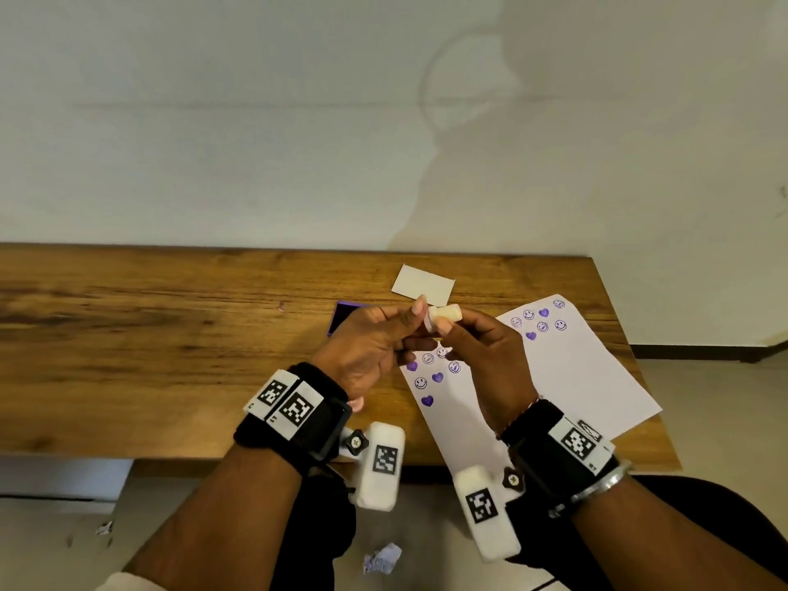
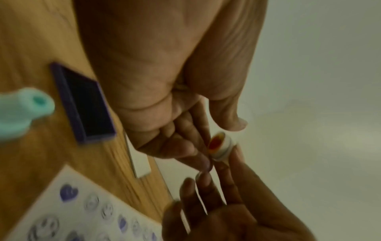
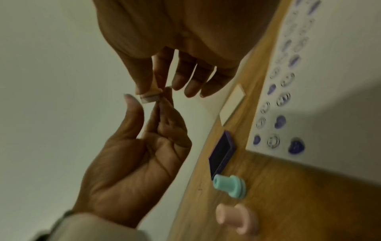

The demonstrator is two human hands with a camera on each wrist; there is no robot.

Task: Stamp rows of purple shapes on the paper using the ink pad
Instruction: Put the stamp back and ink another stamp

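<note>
I hold a small cream stamp (image 1: 444, 314) in the air above the table, between both hands. My right hand (image 1: 482, 347) pinches its handle between thumb and forefinger (image 3: 144, 76). My left hand (image 1: 375, 339) meets it from the left. Its index and middle fingertips (image 3: 166, 97) touch the rim of the stamp (image 3: 150, 98), and the thumb stands just off it. The stamp face (image 2: 216, 144) looks orange-red. The open purple ink pad (image 1: 344, 317) lies behind my left hand. The white paper (image 1: 575, 368) carries purple hearts and smiley faces.
A white card (image 1: 424, 285) lies behind the ink pad (image 3: 221, 156). A teal stamp (image 3: 230, 185) and a pink stamp (image 3: 237, 218) stand on the wooden table (image 1: 149, 334) near its front edge. Crumpled paper (image 1: 381, 558) lies on the floor.
</note>
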